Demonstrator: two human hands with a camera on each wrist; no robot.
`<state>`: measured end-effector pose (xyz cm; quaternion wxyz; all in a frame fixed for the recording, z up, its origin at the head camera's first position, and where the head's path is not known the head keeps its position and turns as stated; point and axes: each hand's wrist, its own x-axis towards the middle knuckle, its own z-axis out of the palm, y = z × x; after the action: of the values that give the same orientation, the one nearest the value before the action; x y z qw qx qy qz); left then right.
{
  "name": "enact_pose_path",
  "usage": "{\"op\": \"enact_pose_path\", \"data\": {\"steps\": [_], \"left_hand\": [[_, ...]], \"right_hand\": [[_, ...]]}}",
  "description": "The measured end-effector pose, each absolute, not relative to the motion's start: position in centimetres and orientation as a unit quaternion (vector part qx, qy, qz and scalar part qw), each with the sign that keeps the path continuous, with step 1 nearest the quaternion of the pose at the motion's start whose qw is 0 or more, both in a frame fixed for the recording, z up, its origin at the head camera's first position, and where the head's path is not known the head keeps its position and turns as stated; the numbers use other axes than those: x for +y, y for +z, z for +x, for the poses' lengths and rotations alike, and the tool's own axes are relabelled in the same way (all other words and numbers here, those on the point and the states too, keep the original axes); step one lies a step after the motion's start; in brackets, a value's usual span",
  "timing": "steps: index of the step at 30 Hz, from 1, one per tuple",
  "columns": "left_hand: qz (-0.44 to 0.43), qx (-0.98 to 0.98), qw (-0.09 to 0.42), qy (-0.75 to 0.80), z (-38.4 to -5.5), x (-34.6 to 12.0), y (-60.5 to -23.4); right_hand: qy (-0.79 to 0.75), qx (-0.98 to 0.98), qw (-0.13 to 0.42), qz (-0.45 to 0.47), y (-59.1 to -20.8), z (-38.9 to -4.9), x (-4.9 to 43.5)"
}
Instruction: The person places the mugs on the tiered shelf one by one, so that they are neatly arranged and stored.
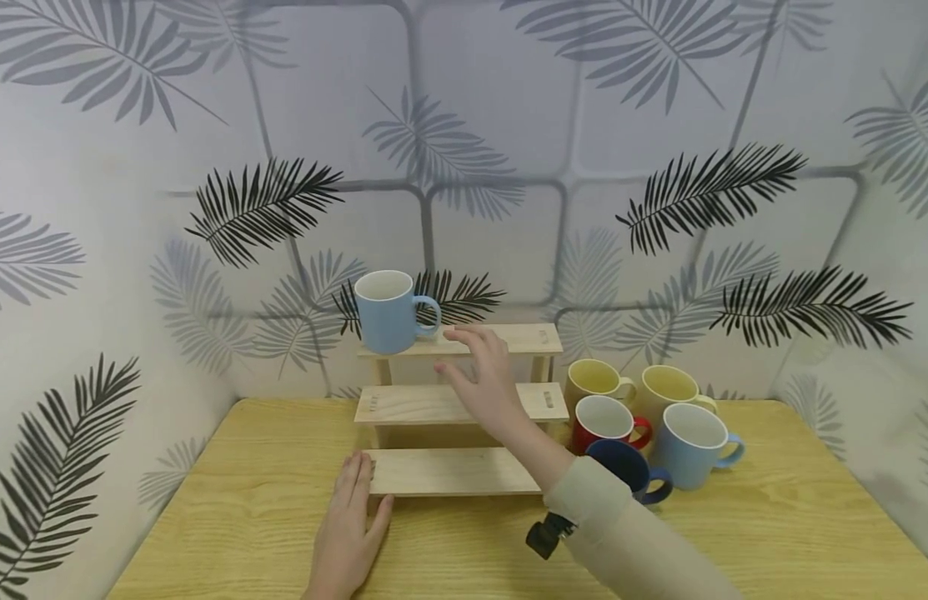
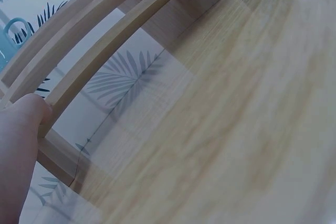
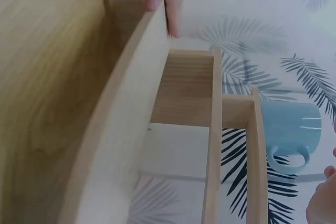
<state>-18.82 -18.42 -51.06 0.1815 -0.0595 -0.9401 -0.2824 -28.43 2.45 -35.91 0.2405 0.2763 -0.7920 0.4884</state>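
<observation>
A light-blue mug (image 1: 387, 321) with a white inside stands upright on the left part of the top step of a three-step wooden shelf (image 1: 448, 472); its handle points right. My right hand (image 1: 484, 383) is just right of that handle, thumb and fingers spread apart, with a small gap to the mug. My left hand (image 1: 348, 525) rests at the left end of the bottom step, fingers straight along the end. In the left wrist view its thumb (image 2: 32, 111) touches the step's front edge. The right wrist view shows the mug (image 3: 291, 129) sideways.
Right of the shelf several mugs stand close together: two yellow mugs (image 1: 593, 379), a red mug (image 1: 600, 421), a dark-blue mug (image 1: 621, 467) partly behind my right sleeve, and another light-blue mug (image 1: 689, 450). Leaf-patterned cloth (image 1: 494, 250) backs the wooden table (image 1: 253, 508).
</observation>
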Motion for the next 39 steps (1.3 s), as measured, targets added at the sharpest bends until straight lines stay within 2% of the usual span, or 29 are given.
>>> {"op": "enact_pose_path", "data": {"steps": [6,15,22,34,39], "left_hand": [[-0.061,-0.941,0.177,-0.282,-18.9,-18.4,-51.4],[-0.064,-0.940,0.180,-0.282,-18.8,-18.7,-51.6],[-0.057,-0.941,0.173,-0.286,-18.6,-18.7,-51.7],[-0.060,-0.939,0.181,-0.286,-18.7,-18.4,-51.6],[-0.066,-0.938,0.189,-0.284,-18.8,-18.3,-51.3]], "right_hand": [[0.445,-0.796,0.275,0.305,-37.6,-25.9,5.0],[0.430,-0.820,0.250,0.283,-40.3,-22.0,9.3],[0.326,-0.838,0.262,0.349,-41.1,-20.0,13.2],[0.258,-0.864,0.257,0.347,-42.4,-19.0,20.5],[0.310,-0.867,0.228,0.317,-42.6,-19.0,23.0]]}}
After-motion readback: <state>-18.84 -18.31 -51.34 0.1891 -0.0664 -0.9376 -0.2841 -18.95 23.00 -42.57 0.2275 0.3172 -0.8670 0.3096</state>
